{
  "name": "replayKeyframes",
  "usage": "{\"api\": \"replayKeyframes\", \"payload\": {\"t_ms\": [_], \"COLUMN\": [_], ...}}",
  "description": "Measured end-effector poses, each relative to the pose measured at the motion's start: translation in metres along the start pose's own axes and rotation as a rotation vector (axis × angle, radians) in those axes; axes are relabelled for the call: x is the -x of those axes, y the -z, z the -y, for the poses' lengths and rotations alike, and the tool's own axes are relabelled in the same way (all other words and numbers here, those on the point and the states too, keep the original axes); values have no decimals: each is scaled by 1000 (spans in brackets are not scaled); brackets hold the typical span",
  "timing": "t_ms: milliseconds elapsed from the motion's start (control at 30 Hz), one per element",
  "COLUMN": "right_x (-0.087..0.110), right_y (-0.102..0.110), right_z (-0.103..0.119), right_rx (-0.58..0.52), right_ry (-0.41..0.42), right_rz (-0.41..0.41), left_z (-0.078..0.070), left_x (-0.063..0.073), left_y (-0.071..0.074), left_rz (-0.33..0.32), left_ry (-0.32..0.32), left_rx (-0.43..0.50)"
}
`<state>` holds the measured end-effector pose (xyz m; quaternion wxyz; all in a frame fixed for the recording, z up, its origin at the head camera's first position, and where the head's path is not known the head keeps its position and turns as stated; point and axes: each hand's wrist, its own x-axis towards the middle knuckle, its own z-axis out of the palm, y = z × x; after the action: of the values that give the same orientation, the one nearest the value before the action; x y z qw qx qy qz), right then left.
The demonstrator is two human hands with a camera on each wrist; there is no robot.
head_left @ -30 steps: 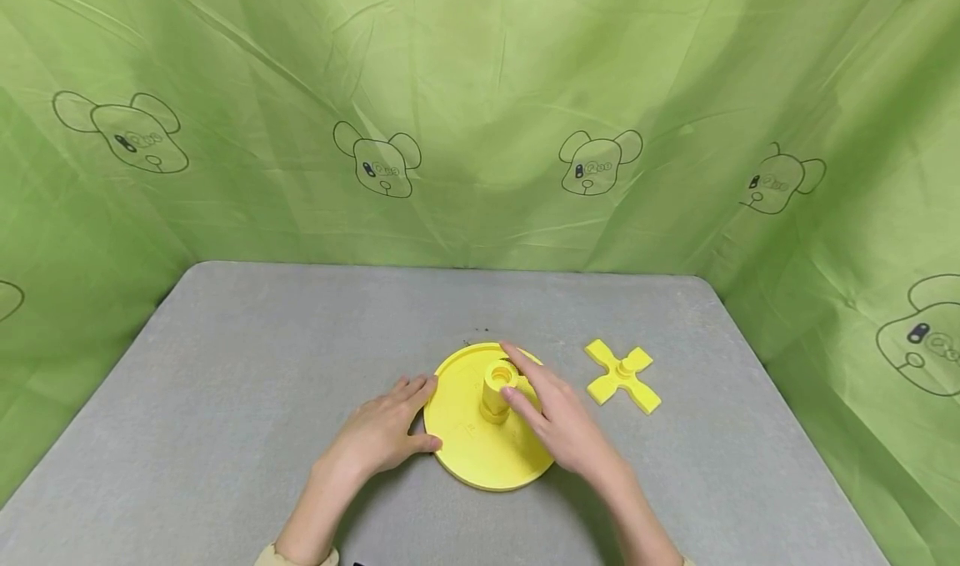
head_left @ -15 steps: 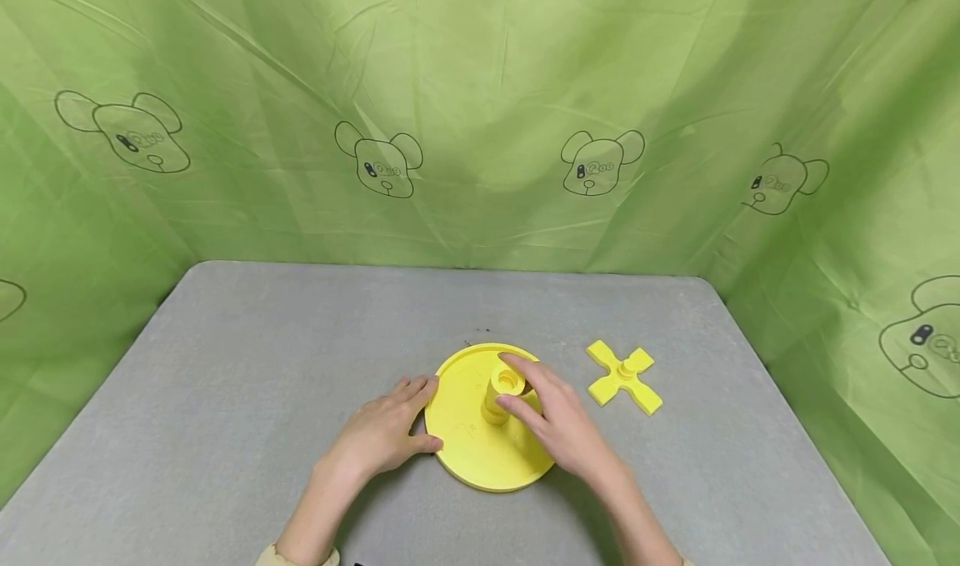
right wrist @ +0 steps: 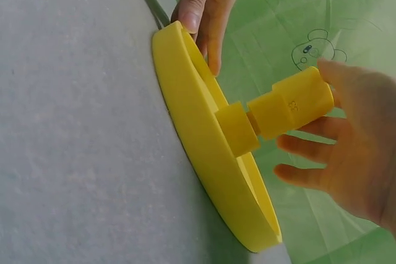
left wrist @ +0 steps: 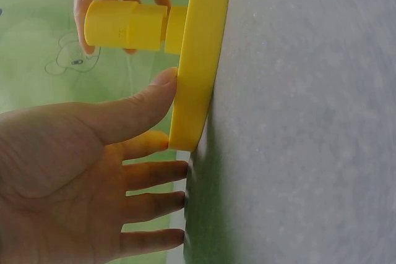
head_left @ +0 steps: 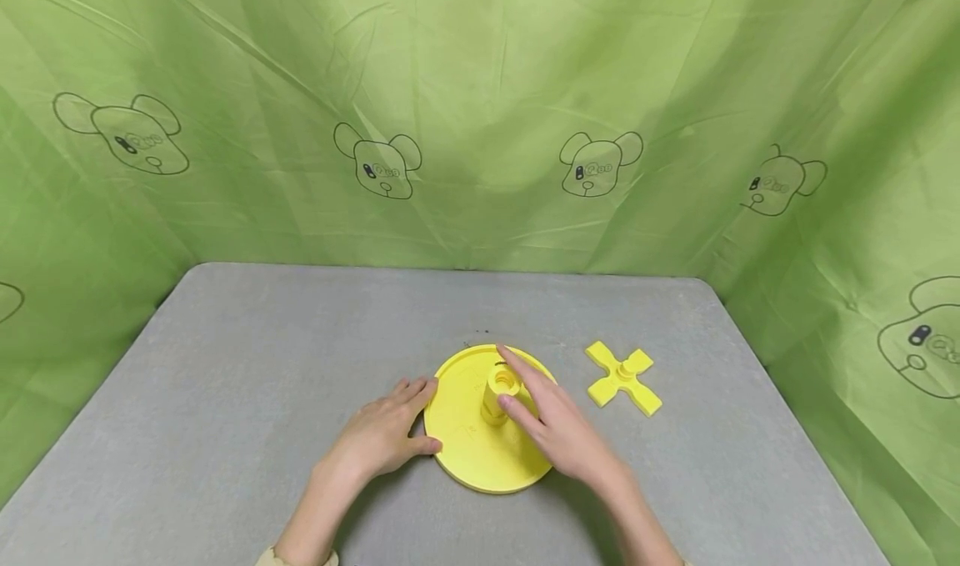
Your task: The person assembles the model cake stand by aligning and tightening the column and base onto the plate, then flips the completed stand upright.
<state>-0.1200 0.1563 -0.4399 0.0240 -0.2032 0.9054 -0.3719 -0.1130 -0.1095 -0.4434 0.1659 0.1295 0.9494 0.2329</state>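
A round yellow base (head_left: 468, 453) with a raised rim lies on the grey table. My left hand (head_left: 382, 433) holds its left side, thumb and index finger at the rim. In the left wrist view the other fingers reach straight down to the table. On the base's central stub (right wrist: 238, 129) stands a stepped yellow cylinder (right wrist: 294, 103), hollow at its top, with a narrow neck showing between the two. My right hand (head_left: 558, 424) holds the cylinder between thumb and index finger, the thumb on its near side. The other fingers reach behind it in the right wrist view.
A yellow cross-shaped piece (head_left: 624, 374) with a small central knob lies on the table (head_left: 300, 341) to the right of the base. Green cloth (head_left: 480, 66) with bear-head drawings hangs around the back and sides.
The cylinder tilted to the right half a second ago and stands straighter now. My right index finger has bent and straightened again along it. The left hand and the base stay put.
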Motion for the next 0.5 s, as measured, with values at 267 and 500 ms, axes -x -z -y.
{"api": "replayKeyframes", "payload": {"t_ms": [267,500], "right_x": [-1,-2], "right_y": [-2,-3], "right_z": [0,-1], "right_rx": [-98,-18], "right_ry": [-32,-73], "right_rz": [17,-50], "left_z": [0,0], "left_x": [1,1], "left_y": [0,0], "left_rz": [-5,-10], "left_ry": [2,0], "left_rx": [-3,-6]}}
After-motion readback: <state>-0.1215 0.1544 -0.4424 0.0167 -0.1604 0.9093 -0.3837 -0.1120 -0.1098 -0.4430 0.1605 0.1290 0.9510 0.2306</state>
